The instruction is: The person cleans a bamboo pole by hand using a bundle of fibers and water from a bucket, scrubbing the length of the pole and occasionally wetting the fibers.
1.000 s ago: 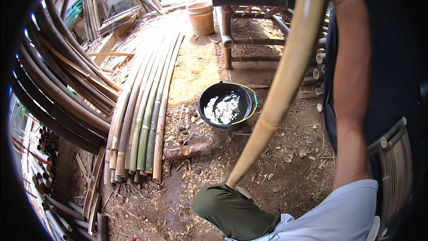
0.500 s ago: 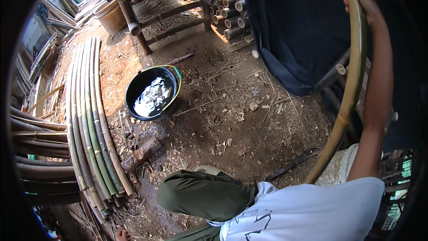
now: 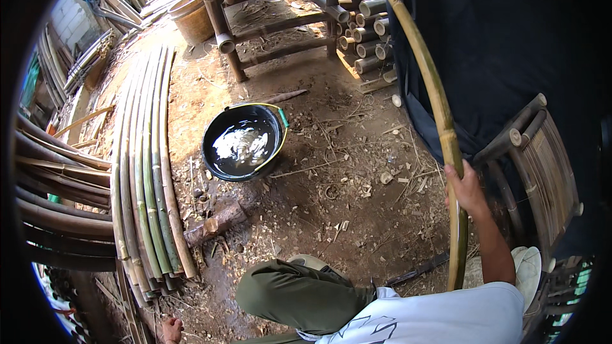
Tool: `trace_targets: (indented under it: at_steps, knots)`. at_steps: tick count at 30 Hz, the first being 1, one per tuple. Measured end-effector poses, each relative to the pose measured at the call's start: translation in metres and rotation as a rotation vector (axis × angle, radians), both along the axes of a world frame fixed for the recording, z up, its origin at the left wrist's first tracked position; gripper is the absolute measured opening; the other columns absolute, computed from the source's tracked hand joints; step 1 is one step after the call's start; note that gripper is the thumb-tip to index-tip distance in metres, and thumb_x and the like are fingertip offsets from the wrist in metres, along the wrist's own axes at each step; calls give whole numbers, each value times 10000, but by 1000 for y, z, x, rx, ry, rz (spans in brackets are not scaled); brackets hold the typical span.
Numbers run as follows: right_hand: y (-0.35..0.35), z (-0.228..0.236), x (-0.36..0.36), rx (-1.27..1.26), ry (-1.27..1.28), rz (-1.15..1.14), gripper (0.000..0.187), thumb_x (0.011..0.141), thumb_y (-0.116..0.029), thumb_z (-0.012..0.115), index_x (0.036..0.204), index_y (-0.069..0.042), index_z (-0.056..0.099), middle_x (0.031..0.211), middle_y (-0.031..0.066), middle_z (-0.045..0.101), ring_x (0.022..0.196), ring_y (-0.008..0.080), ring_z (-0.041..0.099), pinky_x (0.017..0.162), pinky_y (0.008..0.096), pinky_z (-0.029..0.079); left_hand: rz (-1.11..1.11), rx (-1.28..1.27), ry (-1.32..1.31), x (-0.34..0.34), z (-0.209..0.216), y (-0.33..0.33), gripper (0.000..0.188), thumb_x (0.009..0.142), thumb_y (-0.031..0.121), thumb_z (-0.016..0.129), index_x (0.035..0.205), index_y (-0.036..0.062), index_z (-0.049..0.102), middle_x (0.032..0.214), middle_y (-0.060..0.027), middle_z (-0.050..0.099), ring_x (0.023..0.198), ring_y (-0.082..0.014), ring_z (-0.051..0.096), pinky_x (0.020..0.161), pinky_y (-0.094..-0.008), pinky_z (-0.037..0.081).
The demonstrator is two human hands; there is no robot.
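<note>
A long yellow-green bamboo pole (image 3: 440, 105) stands upright at a slant on my right, with its far end leaning left and its lower end beside my white shirt. My right hand (image 3: 467, 190) is closed around its lower half. At the bottom edge on the left, my left hand (image 3: 172, 329) shows with its fingers curled. It is too small and cut off to tell whether anything is in it. A black bucket (image 3: 264, 168) of water (image 3: 245, 143), with a yellow handle and a green grip, sits on the dirt ahead.
Several bamboo poles (image 3: 150, 172) lie side by side on the left. A short log (image 3: 217, 222) lies near them. Ahead stand a bamboo frame (image 3: 280, 23) and stacked cut bamboo (image 3: 368, 49). A dark cloth (image 3: 491, 44) and a bamboo chair (image 3: 542, 172) are to the right; a dark blade-like tool (image 3: 417, 270) lies nearby.
My right hand has come down from high on the right to the pole's lower half. The pole's far end has swung left. More of my left hand shows, and the view has shifted.
</note>
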State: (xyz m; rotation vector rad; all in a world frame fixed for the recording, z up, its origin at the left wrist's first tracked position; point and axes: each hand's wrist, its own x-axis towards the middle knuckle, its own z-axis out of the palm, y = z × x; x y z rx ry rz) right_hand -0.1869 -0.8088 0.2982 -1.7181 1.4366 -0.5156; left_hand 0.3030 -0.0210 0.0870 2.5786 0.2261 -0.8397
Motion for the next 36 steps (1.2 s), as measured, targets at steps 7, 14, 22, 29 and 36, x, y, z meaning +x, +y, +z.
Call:
trace_targets:
  at_steps: [7, 14, 22, 29, 36]
  knots:
    - [2, -64, 44, 101, 109, 145, 419, 981, -384, 603, 1155, -15, 507, 709, 46, 557, 485, 147, 594, 448, 310, 520, 69, -38, 78, -37, -1, 29, 259, 892, 213, 598, 1031, 7, 673, 793, -71, 683, 636, -189, 678, 500, -306, 479]
    - [-155, -150, 135, -108, 261, 208, 535, 929, -490, 622, 1179, -26, 531, 872, 181, 675, 730, 305, 689, 661, 432, 554, -172, 71, 9, -70, 27, -20, 326, 903, 250, 667, 1067, -31, 683, 847, -109, 711, 718, -185, 657, 609, -353, 509]
    - [-282, -231, 208, -396, 349, 83, 805, 853, -523, 698, 1445, -58, 413, 1260, 259, 603, 1184, 392, 580, 964, 470, 477, -146, 36, 53, -70, 19, -18, 337, 931, 219, 627, 1172, -14, 662, 940, -132, 711, 848, -195, 681, 716, -339, 537]
    - [-186, -249, 158, -415, 598, -8, 930, 808, -428, 773, 1532, -127, 273, 1378, 182, 449, 1257, 393, 467, 976, 496, 455, -155, 31, 47, -89, 36, -1, 406, 956, 283, 627, 1276, 33, 607, 1054, -100, 721, 906, -185, 688, 669, -307, 507]
    - [-90, -301, 37, -238, 667, -141, 801, 822, -337, 779, 1462, -117, 351, 1306, 193, 523, 1143, 376, 571, 916, 509, 488, 88, 35, 344, -66, 3, -54, 433, 970, 368, 604, 1246, 35, 589, 1098, -111, 700, 959, -228, 678, 678, -294, 503]
